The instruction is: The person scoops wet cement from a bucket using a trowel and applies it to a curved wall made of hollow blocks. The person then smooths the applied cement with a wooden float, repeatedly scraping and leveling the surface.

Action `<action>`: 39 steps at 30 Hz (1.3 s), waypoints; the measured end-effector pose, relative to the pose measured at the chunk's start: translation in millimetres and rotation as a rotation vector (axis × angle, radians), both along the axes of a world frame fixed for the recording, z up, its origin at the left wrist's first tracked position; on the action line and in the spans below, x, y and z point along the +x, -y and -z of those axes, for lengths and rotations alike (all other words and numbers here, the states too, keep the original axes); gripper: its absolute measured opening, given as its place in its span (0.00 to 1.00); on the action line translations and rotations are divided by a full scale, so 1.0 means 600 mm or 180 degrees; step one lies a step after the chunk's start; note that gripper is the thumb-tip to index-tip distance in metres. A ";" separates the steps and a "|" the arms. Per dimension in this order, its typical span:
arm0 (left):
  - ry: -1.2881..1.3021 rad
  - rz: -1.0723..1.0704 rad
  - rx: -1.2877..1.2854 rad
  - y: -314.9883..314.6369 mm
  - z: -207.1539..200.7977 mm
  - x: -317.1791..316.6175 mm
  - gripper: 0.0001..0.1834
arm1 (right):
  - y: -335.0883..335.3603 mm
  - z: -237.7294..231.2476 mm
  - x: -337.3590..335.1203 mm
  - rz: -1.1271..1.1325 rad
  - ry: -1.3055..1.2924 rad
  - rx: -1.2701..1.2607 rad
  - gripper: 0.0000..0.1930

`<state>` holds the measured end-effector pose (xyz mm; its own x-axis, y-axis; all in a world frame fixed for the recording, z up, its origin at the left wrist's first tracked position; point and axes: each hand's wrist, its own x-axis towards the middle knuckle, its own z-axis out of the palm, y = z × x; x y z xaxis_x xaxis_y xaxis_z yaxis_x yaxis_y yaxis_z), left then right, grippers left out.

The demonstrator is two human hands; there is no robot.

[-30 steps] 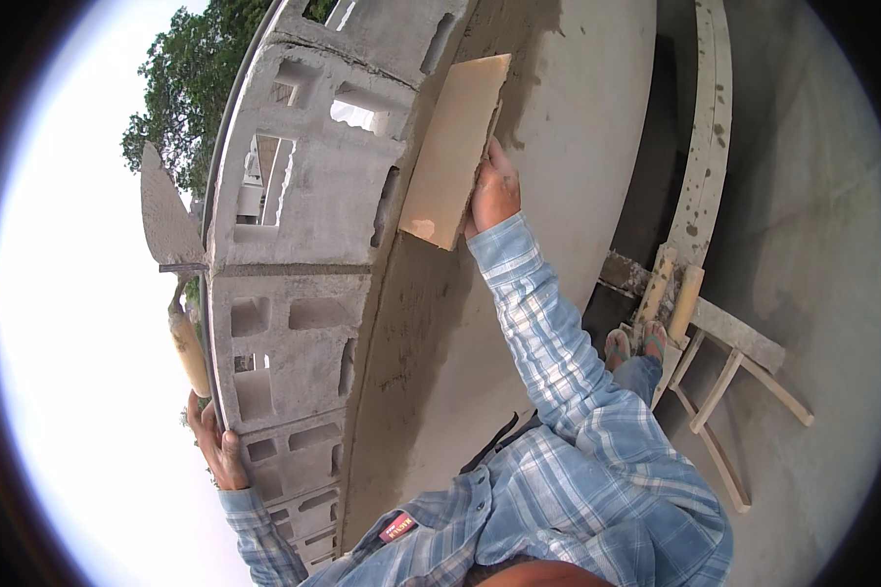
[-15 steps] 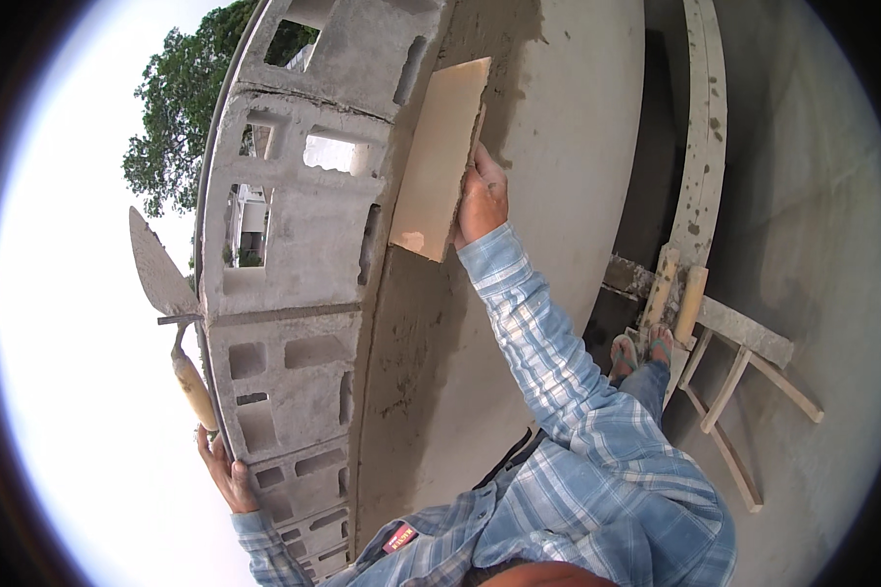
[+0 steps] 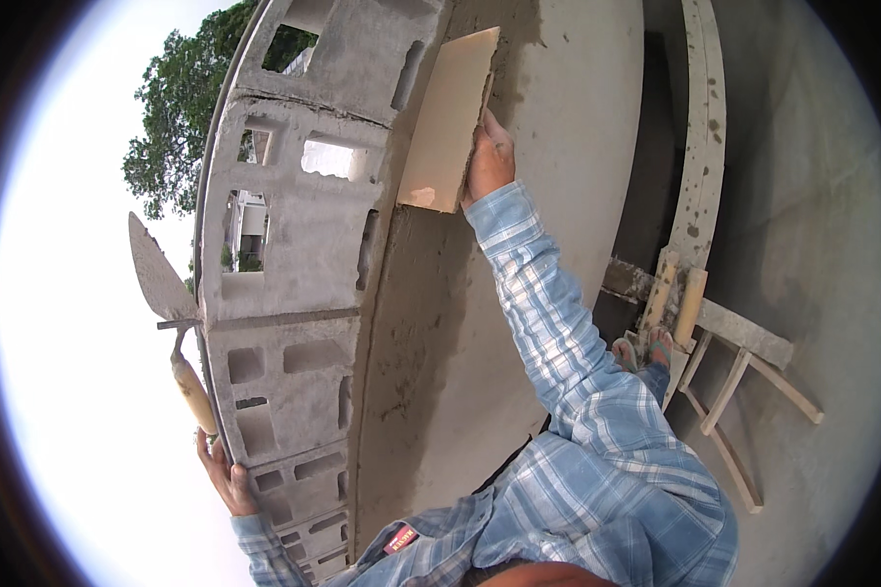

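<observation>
My right hand (image 3: 491, 161) grips a flat, rectangular tan board (image 3: 447, 122) by its long, mortar-crusted edge. The board lies over a strip of dark, damp mortar (image 3: 411, 333) along the wall's upper part; whether it touches the mortar I cannot tell. On the left, my left hand (image 3: 229, 479) is closed over the outer edge of the hollow concrete block wall (image 3: 308, 249), its fingertips partly hidden. Just beyond those fingers is a pointed trowel (image 3: 191, 391) with a yellowish handle, its blade leaning out past the block edge.
Smooth grey plaster (image 3: 558, 176) covers the wall below the damp strip. My feet (image 3: 656, 350) stand on a narrow plank (image 3: 700, 147) at lower right, held by wooden supports (image 3: 729, 391). A tree (image 3: 181, 108) rises beyond the wall.
My right hand and the board have slid up the picture along the damp strip, away from my body. The left hand and the trowel look unmoved.
</observation>
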<state>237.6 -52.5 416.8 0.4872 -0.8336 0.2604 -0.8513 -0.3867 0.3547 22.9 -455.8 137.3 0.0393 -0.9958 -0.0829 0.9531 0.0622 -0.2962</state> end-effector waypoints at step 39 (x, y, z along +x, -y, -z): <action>0.0229 -0.0023 0.0100 -0.007 0.002 0.012 0.67 | -0.334 -0.006 0.058 -0.0194 -0.0362 -0.0185 0.22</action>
<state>244.9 -48.5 415.8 0.4743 -0.8384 0.2686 -0.8712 -0.4031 0.2803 57.7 -255.2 140.7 0.0935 -0.9951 -0.0324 0.9081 0.0986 -0.4070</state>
